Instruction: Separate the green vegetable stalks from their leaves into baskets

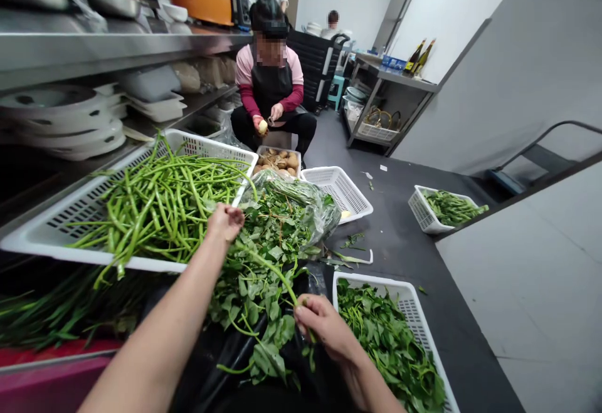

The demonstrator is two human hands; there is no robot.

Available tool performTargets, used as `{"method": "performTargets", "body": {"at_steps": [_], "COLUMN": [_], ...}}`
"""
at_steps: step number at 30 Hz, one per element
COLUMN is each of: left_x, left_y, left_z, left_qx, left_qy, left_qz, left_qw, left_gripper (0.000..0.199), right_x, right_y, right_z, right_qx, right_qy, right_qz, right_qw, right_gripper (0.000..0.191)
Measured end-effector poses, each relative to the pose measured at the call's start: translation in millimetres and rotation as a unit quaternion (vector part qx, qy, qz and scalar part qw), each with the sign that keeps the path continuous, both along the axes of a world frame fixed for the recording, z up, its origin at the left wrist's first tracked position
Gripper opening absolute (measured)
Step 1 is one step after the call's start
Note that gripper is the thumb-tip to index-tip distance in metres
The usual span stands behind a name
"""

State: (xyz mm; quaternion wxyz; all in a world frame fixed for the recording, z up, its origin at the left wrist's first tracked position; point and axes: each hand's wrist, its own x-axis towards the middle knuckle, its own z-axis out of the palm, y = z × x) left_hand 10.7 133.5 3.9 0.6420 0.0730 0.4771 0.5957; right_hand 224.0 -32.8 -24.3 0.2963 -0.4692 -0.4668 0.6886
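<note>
My right hand [322,325] is closed round the lower part of a long green leaf stem [270,266]. This stem slants up to the left and ends just below my left hand [224,222]. The left fingers are curled together, and what they pinch is hidden. Beneath the stem lies a heap of leafy greens [277,231], partly inside a clear plastic bag [324,219]. Left of my left hand, a white basket [155,266] holds a pile of bare green stems [164,193]. Beside my right hand, another white basket [414,313] is filled with picked leaves [380,338].
Opposite me a seated co-worker [270,81] holds a peeled potato [262,127] above a crate of potatoes [282,161]. A white basket [352,193] stands beyond the heap. A basket of greens [423,212] sits by the right wall. Steel shelving [141,43] runs along the left.
</note>
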Motion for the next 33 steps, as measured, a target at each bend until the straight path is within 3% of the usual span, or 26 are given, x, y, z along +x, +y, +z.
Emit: {"method": "performTargets", "body": {"at_steps": [3, 8, 10, 12, 14, 17, 21, 24, 27, 29, 31, 33], "left_x": [-17.3, 5.7, 18.1, 28.6, 36.2, 41.1, 38.4, 21.2, -21.0, -61.5, -105.5, -145.6], "left_y": [3.4, -34.9, -55.5, -72.3, -82.5, -87.5, -80.6, -62.6, -34.7, -11.8, 12.9, 34.3], "left_z": [-3.8, -24.0, -28.1, -30.9, -34.3, -39.3, -32.6, -9.1, 24.9, 43.1, 50.1, 44.4], "left_qx": [-0.014, -0.013, 0.044, 0.104, 0.119, 0.086, 0.073, 0.054, 0.037, 0.020, 0.007, -0.028], "left_qy": [0.099, 0.207, 0.182, 0.110, 0.063, 0.096, 0.230, 0.392, 0.470, 0.555, 0.601, 0.707], "left_qz": [-0.109, -0.287, -0.397, -0.457, -0.409, -0.289, -0.218, -0.103, -0.035, -0.013, 0.000, -0.023], "left_qw": [0.989, 0.935, 0.899, 0.876, 0.903, 0.949, 0.946, 0.913, 0.881, 0.832, 0.799, 0.706], "left_gripper": [0.019, 0.014, 0.011, 0.023, 0.033, 0.037, 0.036, 0.035, 0.031, 0.027, 0.032, 0.046], "right_x": [8.6, 0.0, -8.6, -17.7, -25.3, -31.5, -34.2, -36.4, -33.6, -25.6, -12.6, 0.9], "right_y": [-5.7, 14.4, 21.9, 25.7, 26.6, 25.0, 16.1, 4.3, 4.7, 21.9, 53.7, 93.4], "right_z": [2.5, -2.8, -6.5, -9.8, -12.4, -14.3, -13.2, -9.7, -5.9, -5.7, -9.1, -16.7], "right_qx": [-0.046, -0.056, -0.071, -0.088, -0.088, -0.032, 0.150, 0.337, 0.404, 0.396, 0.346, 0.234], "right_qy": [0.040, 0.090, 0.112, 0.125, 0.120, 0.073, -0.065, -0.138, -0.191, -0.229, -0.301, -0.426], "right_qz": [-0.044, -0.088, -0.085, -0.084, -0.078, -0.038, 0.001, 0.096, 0.181, 0.206, 0.183, 0.094], "right_qw": [0.997, 0.990, 0.987, 0.985, 0.986, 0.996, 0.987, 0.926, 0.876, 0.865, 0.870, 0.869], "right_gripper": [0.044, 0.047, 0.047, 0.048, 0.049, 0.052, 0.051, 0.046, 0.039, 0.028, 0.031, 0.026]}}
